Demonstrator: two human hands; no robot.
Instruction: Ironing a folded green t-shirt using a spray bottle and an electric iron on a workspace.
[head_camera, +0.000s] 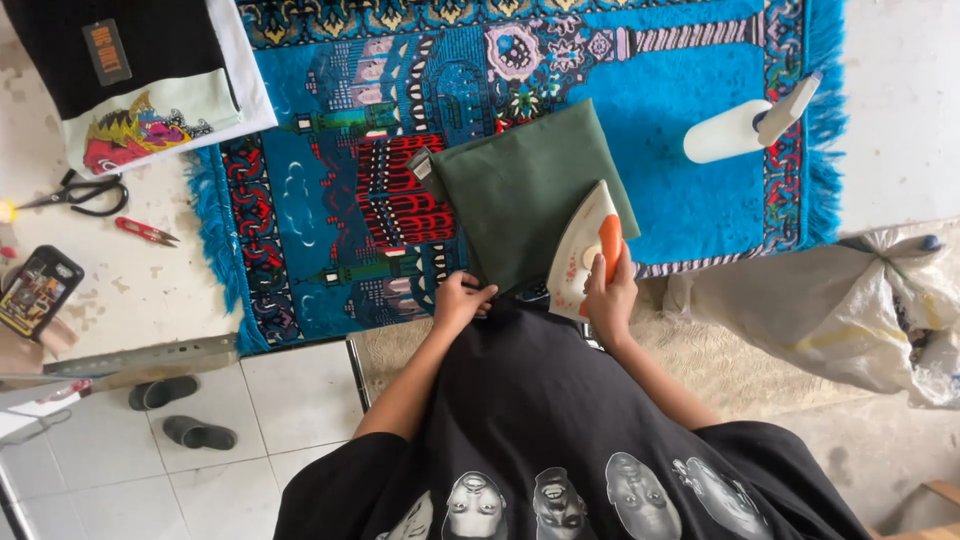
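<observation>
Pressing is in hand: your right hand (610, 290) is closed on the iron's (585, 262) orange handle, at the green cloth's (525, 190) near-right edge. Your left hand (458, 300) pinches that cloth's near edge. The next pass likely calls for keeping it taut.

Left hand (460, 300) pinching downward, right hand (610, 293) in closed grip, forearms extended
</observation>
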